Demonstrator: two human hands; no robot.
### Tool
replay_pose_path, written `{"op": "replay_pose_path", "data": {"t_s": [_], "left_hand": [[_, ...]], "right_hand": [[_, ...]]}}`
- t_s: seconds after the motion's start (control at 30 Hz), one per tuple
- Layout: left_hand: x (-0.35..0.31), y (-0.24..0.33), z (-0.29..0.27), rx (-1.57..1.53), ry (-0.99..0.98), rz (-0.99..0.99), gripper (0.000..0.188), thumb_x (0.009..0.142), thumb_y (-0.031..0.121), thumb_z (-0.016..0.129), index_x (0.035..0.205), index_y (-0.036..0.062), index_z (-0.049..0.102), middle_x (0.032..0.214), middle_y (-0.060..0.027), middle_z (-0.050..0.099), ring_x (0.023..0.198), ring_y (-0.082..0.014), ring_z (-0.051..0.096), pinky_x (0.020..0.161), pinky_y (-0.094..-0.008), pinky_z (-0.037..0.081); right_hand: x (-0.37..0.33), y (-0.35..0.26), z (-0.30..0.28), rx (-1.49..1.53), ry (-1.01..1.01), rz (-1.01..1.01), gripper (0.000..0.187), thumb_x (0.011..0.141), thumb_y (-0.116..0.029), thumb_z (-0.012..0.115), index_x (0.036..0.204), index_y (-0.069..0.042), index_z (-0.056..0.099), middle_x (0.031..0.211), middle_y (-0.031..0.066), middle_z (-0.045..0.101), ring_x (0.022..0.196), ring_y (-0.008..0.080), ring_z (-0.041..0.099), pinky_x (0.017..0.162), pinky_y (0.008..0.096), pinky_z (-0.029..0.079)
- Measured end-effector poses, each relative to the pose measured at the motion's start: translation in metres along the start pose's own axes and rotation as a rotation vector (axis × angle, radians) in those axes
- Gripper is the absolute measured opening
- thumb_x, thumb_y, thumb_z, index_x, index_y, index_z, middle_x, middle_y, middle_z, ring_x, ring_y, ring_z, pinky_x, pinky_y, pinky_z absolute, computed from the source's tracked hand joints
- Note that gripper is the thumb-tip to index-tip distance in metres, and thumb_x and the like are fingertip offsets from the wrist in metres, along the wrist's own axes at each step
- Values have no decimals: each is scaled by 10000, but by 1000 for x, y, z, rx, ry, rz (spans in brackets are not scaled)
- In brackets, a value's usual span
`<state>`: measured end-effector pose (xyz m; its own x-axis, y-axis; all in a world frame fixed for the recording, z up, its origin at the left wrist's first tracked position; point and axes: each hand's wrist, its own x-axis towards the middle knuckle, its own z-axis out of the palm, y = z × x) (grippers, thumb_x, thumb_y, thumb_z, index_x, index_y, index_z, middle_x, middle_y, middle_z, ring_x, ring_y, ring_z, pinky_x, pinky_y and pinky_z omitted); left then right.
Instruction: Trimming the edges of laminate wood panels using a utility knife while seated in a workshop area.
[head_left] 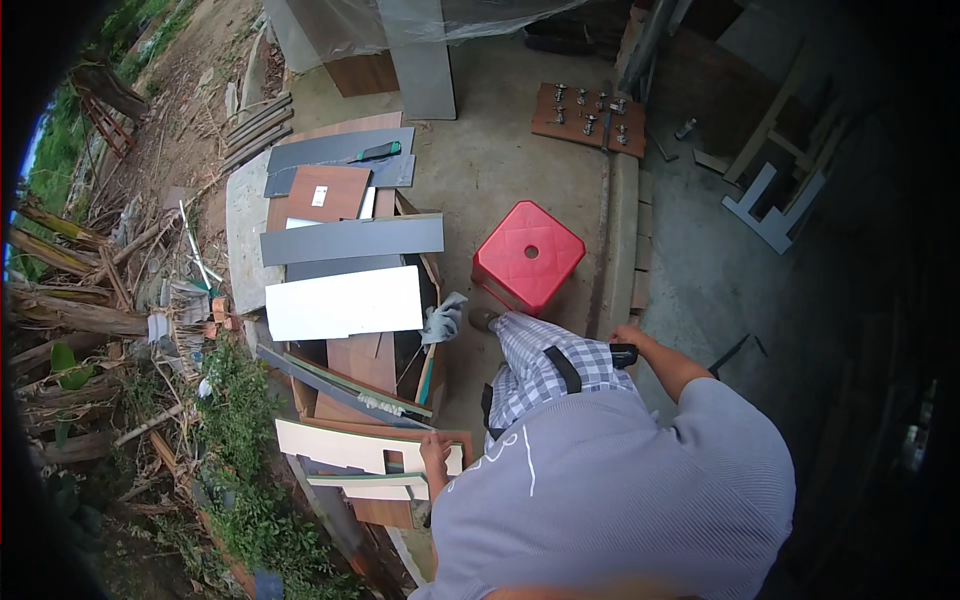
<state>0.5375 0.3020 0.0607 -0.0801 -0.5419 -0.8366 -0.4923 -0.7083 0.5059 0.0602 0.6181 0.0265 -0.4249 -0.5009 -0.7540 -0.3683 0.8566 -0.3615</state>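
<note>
To my left, below the stacked panels, my left hand (436, 455) is at the right end of a long cream board (345, 446) with a cut-out, its fingers closed at the edge. A shorter cream strip (370, 486) lies just below this board. My right hand (627, 335) is beside my hip, next to a small black object (623, 356) at the checked shorts (590, 365). The fingers of that hand are too small and partly hidden to tell what they hold, if anything. A red plastic stool (530, 255) stands in front of me.
A white panel (345, 304), a grey strip (350, 240) and a brown panel (328, 192) lie on a pile at left. A grey cloth (444, 318) hangs beside it. A green-and-black tool (378, 152) rests farther back. Metal fittings sit on a brown board (560, 122) at the far right.
</note>
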Motion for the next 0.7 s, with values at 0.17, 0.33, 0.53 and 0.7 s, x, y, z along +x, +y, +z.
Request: {"op": "replay_pose_path", "data": {"t_s": [0.17,0.33,0.53,0.7], "left_hand": [[-16,-4,8,-65,-41,7,211,926,251,509,947,44,546,770,-69,596,652,-172,631,455,-252,443],[-4,-15,7,367,-89,152,240,924,239,512,805,47,592,643,-57,566,584,-165,592,431,-287,440],[48,-21,2,1565,138,1224,277,924,237,489,777,33,605,625,-70,555,524,-169,553,419,-320,431],[53,68,87,1062,-67,817,321,912,257,493,744,18,627,503,-55,498,397,-166,473,388,-329,381]], "right_hand": [[-14,28,-12,37,116,83,281,786,-306,574,863,-59,685,863,164,671,819,322,648,713,421,500],[-6,49,-56,-34,476,395,231,798,-219,527,843,-49,677,916,191,655,855,358,631,743,455,490],[-1,33,-156,231,673,280,253,805,-243,533,887,-33,649,924,192,647,897,357,616,777,458,479],[-56,127,-117,353,439,552,347,813,-233,526,1064,-19,632,1113,246,593,1049,422,560,867,503,456]]}}
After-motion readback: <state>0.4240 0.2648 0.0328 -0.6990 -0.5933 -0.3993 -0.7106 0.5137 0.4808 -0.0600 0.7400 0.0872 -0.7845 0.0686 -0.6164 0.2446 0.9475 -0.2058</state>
